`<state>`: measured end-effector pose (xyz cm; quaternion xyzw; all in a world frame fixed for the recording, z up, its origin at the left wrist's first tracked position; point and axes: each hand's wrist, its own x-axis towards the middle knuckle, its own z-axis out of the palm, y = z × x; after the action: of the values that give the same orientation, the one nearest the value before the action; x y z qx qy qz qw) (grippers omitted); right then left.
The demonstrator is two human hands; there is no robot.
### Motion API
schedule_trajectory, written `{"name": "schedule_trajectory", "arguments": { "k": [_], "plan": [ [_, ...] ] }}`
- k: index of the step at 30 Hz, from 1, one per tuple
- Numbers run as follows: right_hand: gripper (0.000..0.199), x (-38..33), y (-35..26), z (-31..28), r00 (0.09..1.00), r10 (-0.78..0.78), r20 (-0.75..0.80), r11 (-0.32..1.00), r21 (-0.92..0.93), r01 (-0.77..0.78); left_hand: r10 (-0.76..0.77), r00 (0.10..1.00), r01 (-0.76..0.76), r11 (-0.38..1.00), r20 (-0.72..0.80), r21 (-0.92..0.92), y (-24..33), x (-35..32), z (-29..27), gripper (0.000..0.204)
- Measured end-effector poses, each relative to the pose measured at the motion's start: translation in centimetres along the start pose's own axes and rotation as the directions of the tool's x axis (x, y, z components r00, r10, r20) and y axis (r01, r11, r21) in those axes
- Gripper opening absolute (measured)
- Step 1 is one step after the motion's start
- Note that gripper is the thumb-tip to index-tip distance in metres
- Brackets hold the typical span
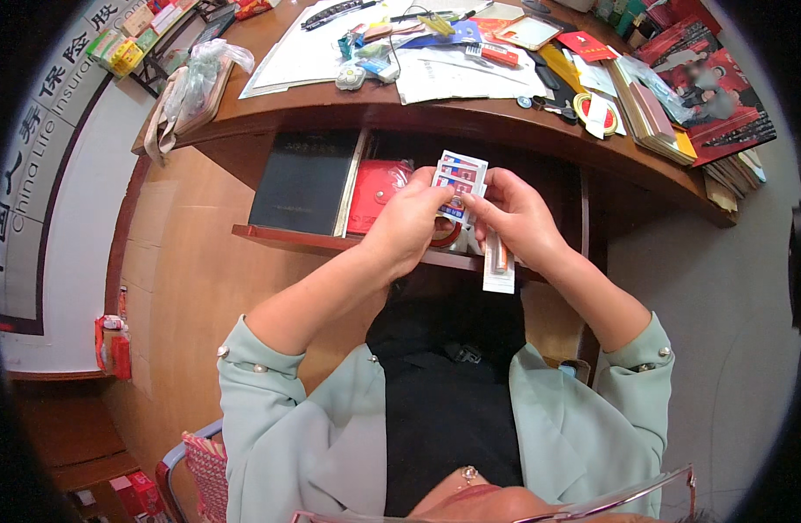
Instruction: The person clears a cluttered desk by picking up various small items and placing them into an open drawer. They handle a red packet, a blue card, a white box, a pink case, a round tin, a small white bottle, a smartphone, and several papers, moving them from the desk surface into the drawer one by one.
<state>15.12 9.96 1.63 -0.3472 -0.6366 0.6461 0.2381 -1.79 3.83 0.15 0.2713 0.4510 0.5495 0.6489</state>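
Note:
Over the open desk drawer (287, 235), my left hand (400, 218) pinches a small fanned stack of white cards (461, 179) printed in blue and red. My right hand (522, 218) is closed on the same stack from the other side, its thumb on the front. Below the right fingers hangs a narrow white packet (498, 275) with an orange stick-like item in it; this hand seems to hold it too. Inside the drawer lie a large black book (300, 183), a red snap pouch (379, 192) and, partly hidden under my hands, a roll of tape (448, 234).
Papers (457, 78), pens and small packets cover the desk top (331, 109). Scissors (553, 107), a yellow tape roll (595, 113) and stacked notebooks (653, 126) sit at its right. A plastic bag (196, 83) rests at the left corner; a chair (204, 479) stands lower left.

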Motion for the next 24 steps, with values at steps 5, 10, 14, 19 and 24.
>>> {"name": "schedule_trajectory", "arguments": {
  "k": [5,10,14,19,24],
  "plan": [
    [0.025,0.3,0.8,0.0,0.998,-0.052,-0.026,0.998,-0.035,0.051,0.041,0.998,-0.043,0.999,0.054,0.033,-0.3,-0.3,0.0,0.032],
    [0.025,0.0,-0.2,-0.5,1.0,0.02,0.005,0.997,0.069,-0.021,-0.002,0.99,0.016,0.995,0.139,-0.103,1.0,-0.7,-1.0,0.039],
    [0.028,0.0,1.0,-1.2,0.996,0.083,0.038,0.973,0.215,-0.09,0.022,0.983,-0.012,0.998,0.182,-0.055,1.2,-0.8,-1.3,0.042],
    [0.025,-0.6,0.7,-0.6,0.989,0.147,-0.028,0.933,0.336,-0.129,0.036,0.99,-0.05,0.994,0.136,0.101,1.7,-1.0,-0.6,0.043],
    [0.025,-1.2,0.8,-0.4,0.981,0.192,-0.028,0.878,0.451,-0.159,0.129,0.98,-0.15,0.979,0.154,0.138,0.7,-0.5,-0.9,0.043]
  ]
}}
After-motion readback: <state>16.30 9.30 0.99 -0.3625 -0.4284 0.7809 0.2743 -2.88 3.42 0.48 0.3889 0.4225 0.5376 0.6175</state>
